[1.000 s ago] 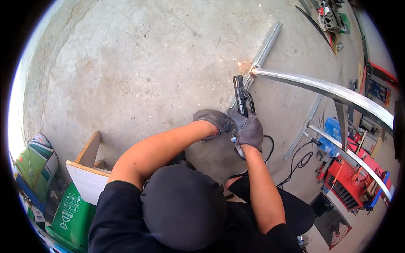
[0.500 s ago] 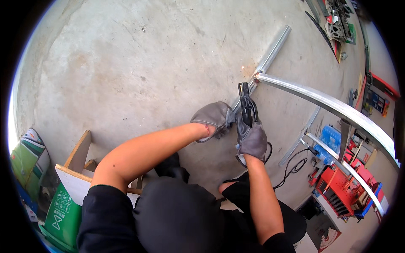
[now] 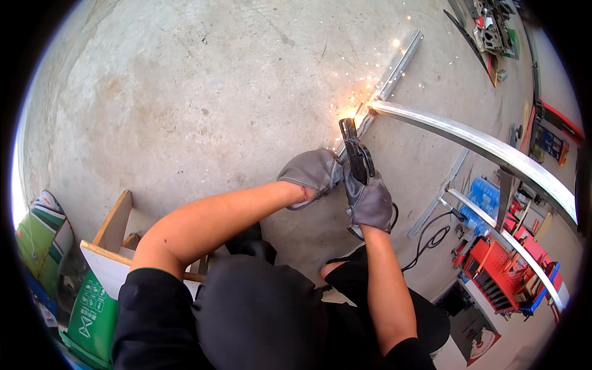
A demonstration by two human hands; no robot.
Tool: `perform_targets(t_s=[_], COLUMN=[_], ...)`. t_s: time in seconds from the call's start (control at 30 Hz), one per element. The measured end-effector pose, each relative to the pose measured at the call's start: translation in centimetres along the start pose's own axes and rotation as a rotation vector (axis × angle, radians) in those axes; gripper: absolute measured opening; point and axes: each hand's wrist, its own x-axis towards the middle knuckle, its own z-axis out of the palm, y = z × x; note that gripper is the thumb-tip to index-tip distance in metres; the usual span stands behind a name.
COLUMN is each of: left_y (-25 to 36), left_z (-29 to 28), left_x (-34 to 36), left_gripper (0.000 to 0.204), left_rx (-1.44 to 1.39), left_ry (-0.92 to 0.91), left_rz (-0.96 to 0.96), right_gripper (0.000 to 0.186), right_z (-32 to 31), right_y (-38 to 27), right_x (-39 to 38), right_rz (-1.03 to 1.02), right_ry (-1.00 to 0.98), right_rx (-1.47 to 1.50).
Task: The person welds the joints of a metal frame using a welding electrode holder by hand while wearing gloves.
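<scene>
My right hand (image 3: 371, 200), in a grey leather glove, grips a black welding electrode holder (image 3: 357, 151). A thin electrode shows at its tip, and bright sparks (image 3: 364, 102) fly there. The tip is at the joint where a short square metal tube (image 3: 398, 68) meets a long metal tube (image 3: 456, 128). My left hand (image 3: 311, 176), gloved in the same grey leather, is closed at the near end of the short tube, right beside the right glove. Its fingertips are partly hidden. A black cable (image 3: 394, 216) loops by my right wrist.
More of the metal frame (image 3: 472, 209) reaches to the right, over coiled cable (image 3: 433, 243), blue bottles (image 3: 484, 200) and a red tool rack (image 3: 493, 271). At lower left are a wooden stand (image 3: 114, 228) and a green bin (image 3: 92, 314). Metal parts (image 3: 493, 37) lie at upper right.
The small glow at the joint has become a wide burst of sparks. The electrode holder's tip has shifted slightly left. My left hand has stayed nearly still.
</scene>
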Motion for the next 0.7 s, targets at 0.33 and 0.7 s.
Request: perform_targets(t_s=[0.33,0.7], left_y=[1.1,1.3], left_z=[0.1,1.2], left_x=[-0.8,-2.2], left_gripper=[0.03,0.027], left_rx=[0.122,0.184], left_ry=[0.042,-0.029], left_rz=[0.008,-0.068], right_gripper=[0.076,0.069], right_z=[1.1,0.0], right_y=[1.1,0.3], right_x=[1.2,0.0], right_rz=[0.206,0.04], right_ry=[-0.092,-0.026], right_rx=[0.124,0.088])
